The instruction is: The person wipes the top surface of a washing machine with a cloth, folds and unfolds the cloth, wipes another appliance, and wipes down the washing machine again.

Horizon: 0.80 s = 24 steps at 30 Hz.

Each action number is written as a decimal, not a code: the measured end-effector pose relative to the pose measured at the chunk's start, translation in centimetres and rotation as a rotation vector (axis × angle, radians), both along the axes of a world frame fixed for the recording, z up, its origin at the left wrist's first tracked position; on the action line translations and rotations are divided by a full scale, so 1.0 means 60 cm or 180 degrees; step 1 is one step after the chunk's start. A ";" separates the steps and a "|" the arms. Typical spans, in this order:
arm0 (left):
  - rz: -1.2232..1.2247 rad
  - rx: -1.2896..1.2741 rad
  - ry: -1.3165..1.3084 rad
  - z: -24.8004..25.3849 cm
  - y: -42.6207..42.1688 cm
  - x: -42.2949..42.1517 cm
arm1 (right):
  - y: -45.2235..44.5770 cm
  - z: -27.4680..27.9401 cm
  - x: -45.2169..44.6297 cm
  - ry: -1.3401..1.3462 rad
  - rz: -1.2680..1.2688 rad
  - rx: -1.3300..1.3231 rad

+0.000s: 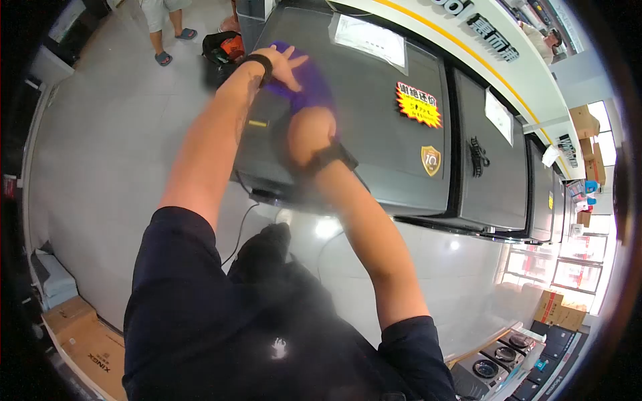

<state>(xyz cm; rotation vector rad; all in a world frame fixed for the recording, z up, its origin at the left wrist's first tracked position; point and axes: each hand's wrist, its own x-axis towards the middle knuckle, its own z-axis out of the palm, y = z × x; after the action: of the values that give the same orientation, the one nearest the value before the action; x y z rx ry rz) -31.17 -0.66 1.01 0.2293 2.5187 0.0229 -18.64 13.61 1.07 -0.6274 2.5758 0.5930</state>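
A purple cloth [313, 92], blurred by motion, lies against the front of a dark grey appliance [381, 154]. My right hand [313, 134] is on the cloth's near end, smeared by movement, and its fingers are covered by the purple fabric. Above and to the left, my left hand [286, 67] has its fingers spread over the far part of the cloth and the grey panel. A dark band circles each wrist. On the panel are a yellow and red sticker [419, 105], a gold shield badge [431, 161] and a white paper sheet [370, 41].
More dark appliances [491, 147] continue to the right under a white sign strip [468, 30]. A black cable [241, 234] hangs beside my leg. Another person's legs [156, 30] and a black-and-orange bag [227, 47] are at upper left. A cardboard box [93, 347] sits at lower left.
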 end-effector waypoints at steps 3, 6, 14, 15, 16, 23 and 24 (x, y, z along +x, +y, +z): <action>0.0038 -0.0153 0.0130 0.005 -0.015 -0.076 | -0.026 -0.031 -0.095 0.0074 -0.0237 0.0029; 0.0019 -0.0199 0.0270 -0.001 -0.031 -0.145 | -0.044 0.019 -0.142 0.0196 -0.0285 0.0148; -0.0132 -0.0280 0.0463 -0.011 -0.041 -0.296 | -0.036 -0.029 -0.281 0.0623 -0.0423 -0.0507; -0.0109 -0.0236 0.0515 -0.019 -0.041 -0.297 | -0.031 -0.036 -0.280 0.0744 -0.0387 -0.0529; -0.0076 -0.0205 0.0568 -0.024 -0.042 -0.293 | -0.028 -0.040 -0.276 0.0866 -0.0342 -0.0564; 0.0098 -0.0192 0.0293 0.045 -0.013 -0.160 | 0.029 -0.023 -0.199 0.0547 -0.0107 -0.0623; -0.0009 -0.0244 0.0320 0.039 -0.008 -0.142 | 0.041 -0.024 -0.176 0.0609 -0.0043 -0.0675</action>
<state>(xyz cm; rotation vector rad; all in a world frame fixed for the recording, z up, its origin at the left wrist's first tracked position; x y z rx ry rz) -39.71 -1.12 3.33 0.2075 2.6132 -0.0880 -29.21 16.06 -0.38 -0.6487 2.8457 0.3949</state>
